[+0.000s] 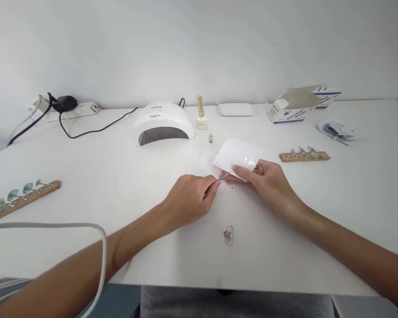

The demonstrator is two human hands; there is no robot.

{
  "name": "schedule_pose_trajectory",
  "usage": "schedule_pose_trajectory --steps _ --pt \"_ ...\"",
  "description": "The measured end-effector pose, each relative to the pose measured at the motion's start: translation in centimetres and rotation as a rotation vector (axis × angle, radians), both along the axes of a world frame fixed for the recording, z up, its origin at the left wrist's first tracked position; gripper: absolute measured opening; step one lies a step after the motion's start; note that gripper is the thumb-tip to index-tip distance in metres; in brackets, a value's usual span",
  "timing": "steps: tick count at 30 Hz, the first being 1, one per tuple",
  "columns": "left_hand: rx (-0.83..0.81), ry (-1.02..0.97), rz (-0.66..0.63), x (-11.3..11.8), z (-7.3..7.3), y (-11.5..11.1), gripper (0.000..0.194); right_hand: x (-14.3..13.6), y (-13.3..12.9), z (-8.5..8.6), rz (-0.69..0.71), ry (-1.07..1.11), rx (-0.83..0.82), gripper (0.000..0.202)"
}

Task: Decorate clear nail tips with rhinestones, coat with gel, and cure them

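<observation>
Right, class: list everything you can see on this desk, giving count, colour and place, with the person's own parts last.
Nail lamp: one, white, back centre.
Polish bottle: one, cream with gold cap, right of lamp.
Power strip: one, white, back left, black plug in it.
Tray: one, white, back.
Box: one, white and blue, back right, open.
Left strip: one, wooden, green nail tips.
Right strip: one, wooden, clear tips.
Loose tip: one, clear, front centre.
Packet: one, clear, far right.
Card: one, white, in right hand.
Tool: one, blue, thin, in left hand.
Left hand: centre.
Right hand: centre.
</observation>
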State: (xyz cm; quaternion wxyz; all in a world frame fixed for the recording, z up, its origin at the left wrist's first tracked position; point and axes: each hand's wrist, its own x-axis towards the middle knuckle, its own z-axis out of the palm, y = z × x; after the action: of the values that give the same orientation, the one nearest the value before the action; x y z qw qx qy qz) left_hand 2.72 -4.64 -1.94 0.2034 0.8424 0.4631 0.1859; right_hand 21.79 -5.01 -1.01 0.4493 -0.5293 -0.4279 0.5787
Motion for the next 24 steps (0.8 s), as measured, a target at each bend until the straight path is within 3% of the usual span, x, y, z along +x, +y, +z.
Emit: schedule_pose_trajectory --steps 24 --pt "0.062 0.003 0.011 0.08 -0.29 0.01 0.034 0.13 0.16 -0.3 0.012 -0.037 0.014 0.013"
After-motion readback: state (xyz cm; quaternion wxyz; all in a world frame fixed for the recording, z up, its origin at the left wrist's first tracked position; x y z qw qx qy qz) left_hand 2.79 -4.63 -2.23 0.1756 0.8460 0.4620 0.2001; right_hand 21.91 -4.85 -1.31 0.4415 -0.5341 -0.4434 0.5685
